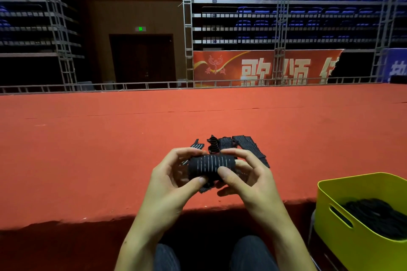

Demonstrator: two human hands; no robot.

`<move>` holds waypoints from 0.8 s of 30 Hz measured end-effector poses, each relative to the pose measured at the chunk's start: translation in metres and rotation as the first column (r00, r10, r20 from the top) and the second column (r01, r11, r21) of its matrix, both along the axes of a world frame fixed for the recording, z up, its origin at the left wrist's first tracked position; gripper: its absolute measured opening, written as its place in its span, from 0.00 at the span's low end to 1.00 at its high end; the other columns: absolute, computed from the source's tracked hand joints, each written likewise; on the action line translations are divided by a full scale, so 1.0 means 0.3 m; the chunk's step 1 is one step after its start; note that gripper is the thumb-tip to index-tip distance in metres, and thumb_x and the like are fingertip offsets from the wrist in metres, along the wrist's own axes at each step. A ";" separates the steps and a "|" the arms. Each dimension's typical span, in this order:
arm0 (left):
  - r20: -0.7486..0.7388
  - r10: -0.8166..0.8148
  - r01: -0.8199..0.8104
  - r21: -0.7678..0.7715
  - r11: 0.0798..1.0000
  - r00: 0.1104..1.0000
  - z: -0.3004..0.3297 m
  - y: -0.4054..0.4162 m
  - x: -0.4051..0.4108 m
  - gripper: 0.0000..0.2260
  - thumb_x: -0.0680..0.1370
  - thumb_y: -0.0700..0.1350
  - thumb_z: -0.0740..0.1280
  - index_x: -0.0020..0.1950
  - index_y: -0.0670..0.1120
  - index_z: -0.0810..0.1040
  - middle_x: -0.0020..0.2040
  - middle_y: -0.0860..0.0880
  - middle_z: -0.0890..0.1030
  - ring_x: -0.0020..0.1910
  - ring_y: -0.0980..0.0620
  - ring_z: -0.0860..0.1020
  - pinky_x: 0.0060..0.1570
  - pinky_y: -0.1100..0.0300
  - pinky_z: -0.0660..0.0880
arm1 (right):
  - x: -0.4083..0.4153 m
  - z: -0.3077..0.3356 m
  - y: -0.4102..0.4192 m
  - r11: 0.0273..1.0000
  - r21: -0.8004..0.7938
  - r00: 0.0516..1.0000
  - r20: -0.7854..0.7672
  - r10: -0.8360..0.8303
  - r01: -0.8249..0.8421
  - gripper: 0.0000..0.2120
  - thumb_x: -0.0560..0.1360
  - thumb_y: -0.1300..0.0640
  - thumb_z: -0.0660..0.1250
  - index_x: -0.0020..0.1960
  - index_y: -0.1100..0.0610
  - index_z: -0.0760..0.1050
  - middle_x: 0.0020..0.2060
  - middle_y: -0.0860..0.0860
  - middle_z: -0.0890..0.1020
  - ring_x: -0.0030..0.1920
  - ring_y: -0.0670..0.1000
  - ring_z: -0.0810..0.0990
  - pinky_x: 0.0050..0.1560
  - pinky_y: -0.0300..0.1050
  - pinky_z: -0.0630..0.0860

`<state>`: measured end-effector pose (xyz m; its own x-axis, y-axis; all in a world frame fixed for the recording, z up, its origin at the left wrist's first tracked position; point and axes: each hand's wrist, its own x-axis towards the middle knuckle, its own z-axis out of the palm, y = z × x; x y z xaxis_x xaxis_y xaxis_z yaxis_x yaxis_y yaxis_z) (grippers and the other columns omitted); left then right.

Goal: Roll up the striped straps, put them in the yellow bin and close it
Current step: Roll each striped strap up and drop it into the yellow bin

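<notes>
Here, left hand (169,179) curls its fingers (199,181) round one end of a rolled strap (211,164); right hand (246,177) pinches the other end, thumb on top. Just beyond the fingers, loose striped straps (240,145) lie on the red stage (88,149). Right of and below the hands, the yellow bin (356,246) stands open, dark contents inside.
</notes>
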<state>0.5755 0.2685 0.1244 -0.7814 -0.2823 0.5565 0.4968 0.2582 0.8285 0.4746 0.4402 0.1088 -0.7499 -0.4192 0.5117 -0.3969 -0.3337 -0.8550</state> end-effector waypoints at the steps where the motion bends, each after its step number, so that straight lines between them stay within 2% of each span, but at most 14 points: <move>1: 0.002 -0.011 0.011 0.015 1.000 1.000 0.000 0.002 0.002 0.20 0.76 0.26 0.74 0.63 0.42 0.81 0.61 0.45 0.86 0.59 0.47 0.86 0.53 0.61 0.82 | 0.000 0.000 0.001 1.000 -0.013 1.000 -0.006 -0.003 0.003 0.18 0.78 0.56 0.79 0.66 0.53 0.80 0.53 0.58 0.88 0.48 0.61 0.89 0.49 0.63 0.86; 3: 0.014 -0.043 0.042 0.066 0.997 0.999 0.002 0.005 0.005 0.18 0.76 0.30 0.76 0.63 0.42 0.81 0.61 0.45 0.86 0.59 0.47 0.87 0.51 0.63 0.82 | -0.003 -0.002 0.003 0.999 -0.029 1.000 -0.021 -0.017 0.016 0.18 0.76 0.57 0.78 0.65 0.52 0.81 0.54 0.58 0.88 0.50 0.62 0.89 0.51 0.66 0.85; 5: 0.033 -0.049 0.046 0.075 0.996 0.998 0.007 0.010 0.005 0.16 0.77 0.37 0.76 0.63 0.43 0.81 0.60 0.46 0.86 0.57 0.48 0.87 0.51 0.62 0.82 | -0.008 -0.009 0.004 0.999 -0.024 0.998 -0.050 -0.030 0.029 0.18 0.75 0.59 0.78 0.64 0.52 0.80 0.55 0.58 0.88 0.51 0.62 0.88 0.55 0.73 0.82; 9: 0.051 0.010 -0.013 0.067 0.998 0.999 0.014 0.029 -0.014 0.13 0.82 0.44 0.72 0.66 0.48 0.81 0.57 0.46 0.88 0.49 0.47 0.88 0.50 0.51 0.86 | -0.019 -0.018 0.012 0.999 -0.025 0.997 -0.062 -0.040 0.039 0.18 0.75 0.60 0.77 0.63 0.52 0.79 0.55 0.57 0.88 0.52 0.61 0.88 0.56 0.77 0.80; 11: 0.070 0.022 -0.025 0.043 0.999 0.997 0.011 0.034 -0.034 0.12 0.82 0.46 0.73 0.65 0.50 0.82 0.54 0.44 0.88 0.49 0.43 0.88 0.53 0.43 0.86 | -0.028 -0.024 0.020 0.999 -0.022 0.997 -0.055 -0.048 0.047 0.18 0.75 0.60 0.77 0.63 0.52 0.79 0.54 0.57 0.88 0.52 0.61 0.88 0.55 0.76 0.81; 13: 0.086 0.008 -0.011 0.035 0.999 0.996 0.003 0.035 -0.060 0.11 0.81 0.46 0.73 0.64 0.49 0.83 0.52 0.43 0.89 0.50 0.40 0.88 0.54 0.40 0.85 | -0.041 -0.033 0.030 0.998 -0.021 0.997 -0.042 -0.058 0.057 0.17 0.75 0.60 0.76 0.62 0.52 0.79 0.53 0.58 0.87 0.51 0.61 0.88 0.54 0.75 0.82; 14: 0.086 0.005 -0.009 0.038 0.999 0.996 -0.003 0.037 -0.075 0.11 0.81 0.44 0.74 0.63 0.49 0.83 0.52 0.43 0.89 0.51 0.39 0.88 0.53 0.41 0.86 | -0.051 -0.037 0.037 0.998 -0.019 0.998 -0.033 -0.058 0.058 0.18 0.75 0.60 0.76 0.63 0.51 0.80 0.53 0.58 0.87 0.51 0.61 0.88 0.54 0.74 0.83; 17: 0.079 -0.013 0.008 0.072 0.997 0.997 -0.027 0.054 -0.130 0.11 0.80 0.40 0.74 0.62 0.47 0.84 0.54 0.44 0.89 0.54 0.43 0.88 0.50 0.54 0.85 | -0.091 -0.045 0.075 0.997 0.045 0.998 -0.023 -0.055 0.056 0.19 0.76 0.60 0.77 0.65 0.48 0.79 0.54 0.56 0.88 0.52 0.62 0.88 0.57 0.72 0.83; 20: 0.080 -0.043 0.037 0.082 0.996 0.996 -0.060 0.091 -0.204 0.12 0.79 0.41 0.75 0.62 0.48 0.84 0.55 0.45 0.89 0.56 0.47 0.87 0.52 0.57 0.83 | -0.138 -0.061 0.140 0.985 0.152 0.997 -0.030 -0.078 0.082 0.21 0.78 0.60 0.78 0.67 0.47 0.77 0.53 0.53 0.88 0.51 0.56 0.88 0.61 0.69 0.82; 22: 0.089 -0.079 0.071 0.096 0.993 0.993 -0.081 0.128 -0.258 0.12 0.79 0.41 0.75 0.62 0.49 0.84 0.56 0.46 0.89 0.57 0.48 0.87 0.53 0.57 0.83 | -0.165 -0.073 0.193 0.972 0.201 0.993 -0.036 -0.116 0.121 0.21 0.79 0.61 0.77 0.68 0.45 0.76 0.53 0.52 0.88 0.49 0.53 0.86 0.60 0.63 0.83; 24: 0.100 -0.137 0.122 0.136 0.983 0.986 -0.096 0.176 -0.314 0.13 0.79 0.41 0.74 0.63 0.48 0.83 0.56 0.45 0.88 0.58 0.46 0.87 0.53 0.55 0.83 | -0.190 -0.076 0.250 0.963 0.210 0.986 -0.049 -0.161 0.168 0.22 0.79 0.61 0.77 0.68 0.44 0.76 0.53 0.52 0.87 0.49 0.50 0.85 0.55 0.52 0.82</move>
